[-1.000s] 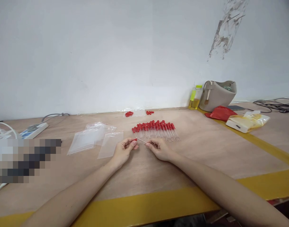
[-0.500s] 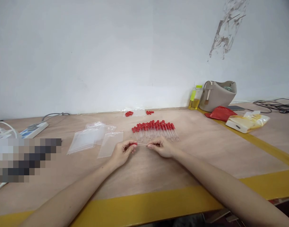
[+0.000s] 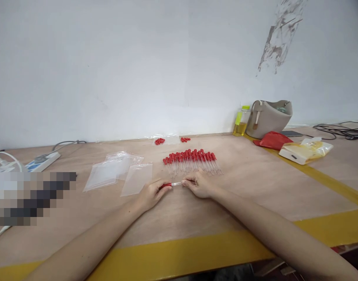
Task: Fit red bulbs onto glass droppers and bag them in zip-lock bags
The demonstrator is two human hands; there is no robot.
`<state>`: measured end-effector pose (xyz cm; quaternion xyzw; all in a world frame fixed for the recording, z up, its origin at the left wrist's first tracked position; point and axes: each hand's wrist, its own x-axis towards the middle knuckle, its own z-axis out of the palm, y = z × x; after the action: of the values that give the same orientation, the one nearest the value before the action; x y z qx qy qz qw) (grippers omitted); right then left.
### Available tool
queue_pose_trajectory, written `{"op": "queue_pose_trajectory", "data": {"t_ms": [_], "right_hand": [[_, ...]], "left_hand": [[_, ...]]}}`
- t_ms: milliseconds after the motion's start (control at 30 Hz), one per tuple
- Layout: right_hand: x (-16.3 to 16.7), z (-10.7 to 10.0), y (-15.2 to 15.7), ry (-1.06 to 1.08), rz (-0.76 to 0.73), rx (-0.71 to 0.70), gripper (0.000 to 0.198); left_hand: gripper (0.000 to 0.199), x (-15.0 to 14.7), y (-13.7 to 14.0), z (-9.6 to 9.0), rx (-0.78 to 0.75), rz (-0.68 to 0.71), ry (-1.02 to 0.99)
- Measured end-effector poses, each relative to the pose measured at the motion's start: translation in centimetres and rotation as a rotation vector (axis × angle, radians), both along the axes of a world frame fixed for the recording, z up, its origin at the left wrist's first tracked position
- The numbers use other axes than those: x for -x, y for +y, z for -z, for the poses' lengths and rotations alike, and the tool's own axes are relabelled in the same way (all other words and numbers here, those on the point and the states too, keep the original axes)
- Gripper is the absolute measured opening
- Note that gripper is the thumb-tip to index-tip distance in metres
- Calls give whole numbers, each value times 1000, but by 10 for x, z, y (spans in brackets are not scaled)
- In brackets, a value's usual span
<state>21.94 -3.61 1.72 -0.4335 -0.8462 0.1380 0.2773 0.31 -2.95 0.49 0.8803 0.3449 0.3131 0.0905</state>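
Between my two hands, low over the table, lies a glass dropper (image 3: 176, 184) with a red rubber bulb. My left hand (image 3: 153, 192) pinches the bulb end between thumb and fingers. Closed on the other end of the clear tube is my right hand (image 3: 198, 183), whose fingers hide the tip. Just beyond the hands, a row of red-bulbed droppers (image 3: 193, 159) lies side by side, bulbs toward the wall. Clear zip bags (image 3: 105, 173) overlap to the left, and one more bag (image 3: 138, 179) is beside my left hand.
Loose red bulbs (image 3: 159, 141) lie near the wall on clear plastic. A power strip (image 3: 44, 162) with cables is at the left. On the right stand a yellow-liquid bottle (image 3: 240, 121) and a grey bag (image 3: 269, 119), with a red packet (image 3: 273, 140) and a white pack (image 3: 306, 151).
The dropper has come slightly nearer to me. My left fingers have straightened along the bulb, and its end now shows past the fingertips. The rest of the table looks the same.
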Motion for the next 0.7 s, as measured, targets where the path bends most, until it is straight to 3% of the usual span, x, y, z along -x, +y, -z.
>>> {"op": "queue_pose_trajectory", "data": {"t_ms": [233,367,467,567,633,700], "right_hand": [[6,9,5,191,-93,232,31],[10,8,4,306,-165,404,33],[19,6,4,479,-108,440,36],[28,8,4,569,-78,470,40],[31,9,4,521,-117,441,41],[26,9,4,439,-127,332,38]], "left_hand": [[21,0,-4,-4,-7,21,35],[21,2,0,-10,89,76,63],[18,-7,2,-13,217,-32,-317],[32,-20,2,-14,441,-54,-792],[36,-24,4,-18,600,-63,-948],[32,-22,12,-25,714,-140,-948]]}}
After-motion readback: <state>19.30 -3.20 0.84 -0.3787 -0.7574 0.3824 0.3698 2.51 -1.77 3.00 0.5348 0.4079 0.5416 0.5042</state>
